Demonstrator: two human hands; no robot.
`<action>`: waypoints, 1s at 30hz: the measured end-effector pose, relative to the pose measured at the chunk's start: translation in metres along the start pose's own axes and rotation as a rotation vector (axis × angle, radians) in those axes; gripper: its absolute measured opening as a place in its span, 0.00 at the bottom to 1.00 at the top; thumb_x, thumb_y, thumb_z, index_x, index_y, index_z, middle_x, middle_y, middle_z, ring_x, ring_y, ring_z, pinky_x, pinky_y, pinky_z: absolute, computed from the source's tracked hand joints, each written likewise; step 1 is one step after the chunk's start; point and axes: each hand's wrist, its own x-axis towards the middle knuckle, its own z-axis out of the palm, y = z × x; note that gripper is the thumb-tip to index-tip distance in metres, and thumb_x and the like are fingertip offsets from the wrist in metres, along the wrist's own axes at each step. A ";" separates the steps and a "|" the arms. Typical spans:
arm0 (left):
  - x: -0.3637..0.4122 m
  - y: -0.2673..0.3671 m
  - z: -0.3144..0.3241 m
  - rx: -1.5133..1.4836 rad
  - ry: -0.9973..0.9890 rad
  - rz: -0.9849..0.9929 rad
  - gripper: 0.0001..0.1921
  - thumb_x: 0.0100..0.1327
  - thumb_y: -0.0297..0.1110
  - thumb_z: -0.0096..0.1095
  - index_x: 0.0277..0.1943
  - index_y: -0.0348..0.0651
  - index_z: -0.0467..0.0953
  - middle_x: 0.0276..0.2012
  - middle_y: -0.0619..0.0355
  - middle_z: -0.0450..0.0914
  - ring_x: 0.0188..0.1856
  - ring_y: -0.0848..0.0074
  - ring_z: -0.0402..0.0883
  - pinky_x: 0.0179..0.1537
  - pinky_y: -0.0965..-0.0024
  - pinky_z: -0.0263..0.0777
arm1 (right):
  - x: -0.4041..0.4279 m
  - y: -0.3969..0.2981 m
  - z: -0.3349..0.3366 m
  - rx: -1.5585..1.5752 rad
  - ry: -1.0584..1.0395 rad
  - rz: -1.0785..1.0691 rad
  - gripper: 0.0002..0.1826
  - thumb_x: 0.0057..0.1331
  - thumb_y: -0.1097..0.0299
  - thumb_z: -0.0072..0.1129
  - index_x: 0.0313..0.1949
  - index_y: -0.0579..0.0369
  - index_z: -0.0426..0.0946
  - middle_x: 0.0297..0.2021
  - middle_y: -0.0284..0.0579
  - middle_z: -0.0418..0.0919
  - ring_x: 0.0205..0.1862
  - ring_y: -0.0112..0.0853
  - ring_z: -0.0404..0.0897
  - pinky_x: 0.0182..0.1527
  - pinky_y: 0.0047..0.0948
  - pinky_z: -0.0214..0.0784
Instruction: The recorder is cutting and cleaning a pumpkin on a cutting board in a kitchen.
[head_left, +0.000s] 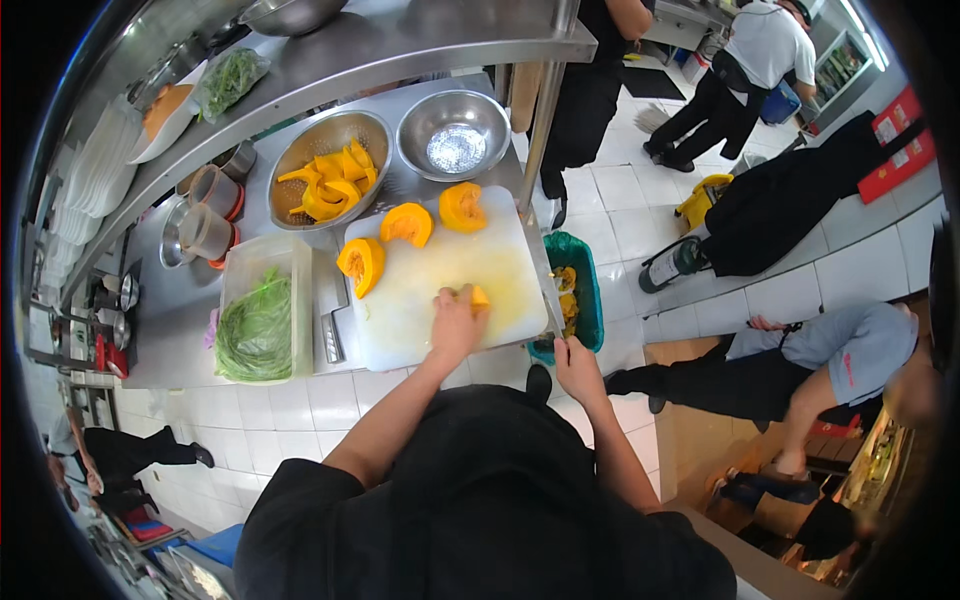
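Observation:
On the white cutting board (487, 277), my left hand (456, 322) grips a small orange piece of squash (479, 298). My right hand (576, 360), beyond the board's right edge, is closed around a knife (556, 309), whose blade points up alongside the board over the bin. Three seeded squash wedges lie along the far and left parts of the board, one of them near the left edge (361, 268). Behind them, a perforated metal colander (283, 172) holds cut squash pieces (337, 180). A metal bowl (454, 135) stands to its right.
A cleaver (330, 300) and a plastic container (302, 315) of green vegetables lie left of the board. Below the counter's right edge stands a green bin (589, 292) with squash scraps. A steel shelf (375, 56) crosses above the counter. Several people stand around the kitchen.

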 end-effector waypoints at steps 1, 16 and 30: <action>0.007 0.014 0.007 -0.039 0.027 0.026 0.34 0.64 0.42 0.73 0.69 0.37 0.71 0.55 0.33 0.73 0.58 0.40 0.75 0.60 0.48 0.75 | -0.003 0.003 -0.003 0.013 0.012 0.001 0.20 0.79 0.57 0.51 0.39 0.64 0.76 0.33 0.72 0.81 0.40 0.68 0.81 0.41 0.62 0.70; 0.190 -0.006 -0.057 0.127 0.429 -0.320 0.28 0.64 0.48 0.71 0.57 0.32 0.81 0.55 0.37 0.83 0.59 0.44 0.80 0.62 0.50 0.73 | -0.022 0.047 -0.029 -0.003 0.070 0.068 0.20 0.80 0.57 0.51 0.40 0.64 0.75 0.34 0.71 0.81 0.41 0.69 0.80 0.40 0.60 0.70; 0.168 0.012 -0.105 0.127 -0.483 -0.284 0.32 0.64 0.53 0.72 0.55 0.27 0.81 0.42 0.43 0.88 0.42 0.57 0.90 0.35 0.60 0.87 | 0.007 0.012 -0.001 0.062 -0.061 -0.006 0.20 0.80 0.54 0.50 0.41 0.62 0.75 0.33 0.69 0.82 0.40 0.67 0.81 0.41 0.62 0.70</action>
